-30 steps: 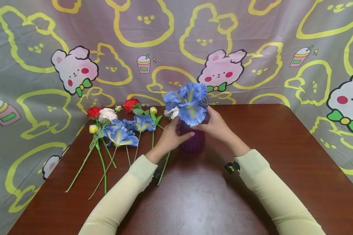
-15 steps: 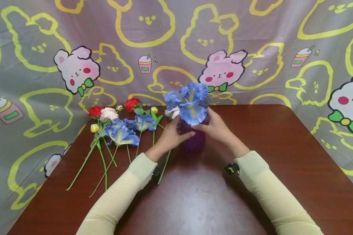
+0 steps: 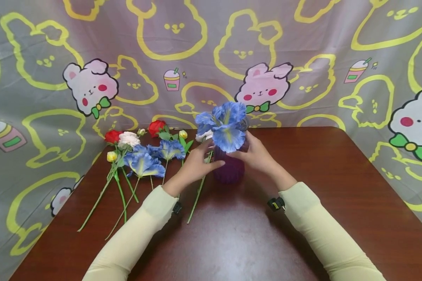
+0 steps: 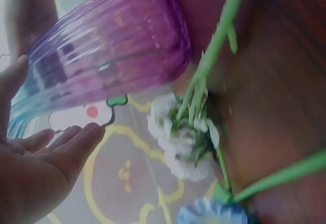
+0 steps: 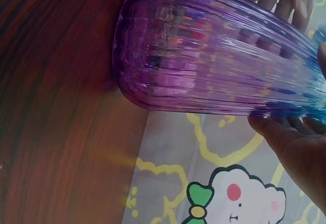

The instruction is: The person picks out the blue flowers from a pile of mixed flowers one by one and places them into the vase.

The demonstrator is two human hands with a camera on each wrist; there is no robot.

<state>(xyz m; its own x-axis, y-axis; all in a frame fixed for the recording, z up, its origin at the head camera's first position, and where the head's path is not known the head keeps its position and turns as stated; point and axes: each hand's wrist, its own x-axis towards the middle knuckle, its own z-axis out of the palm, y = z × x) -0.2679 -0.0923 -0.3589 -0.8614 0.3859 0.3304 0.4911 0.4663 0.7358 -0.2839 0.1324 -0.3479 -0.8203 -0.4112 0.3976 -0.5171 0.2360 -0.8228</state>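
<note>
- Two pale yellow sleeves (image 3: 130,230) are running in from the lower edge, which is cutting both off.
- The left hand (image 3: 198,162) is keeping its fingers straight and wide beside the purple vase (image 3: 229,171); whether its thumb is touching it is hard to tell.
- The right hand (image 3: 260,154) is gripping the vase's upper part, its fingers curling round it.
- The vase is standing upright between the hands, on the tabletop (image 3: 337,175).
- A large blue flower (image 3: 228,128) is covering the vase's mouth in the head view, hiding its own stem.
- Loose blue flowers (image 3: 144,162) are lying to the left, the left arm covering some stems.
- A white flower (image 4: 178,142) is showing only partly in the head view.
- Behind, a rabbit-print curtain (image 3: 302,39) is running out of view.
</note>
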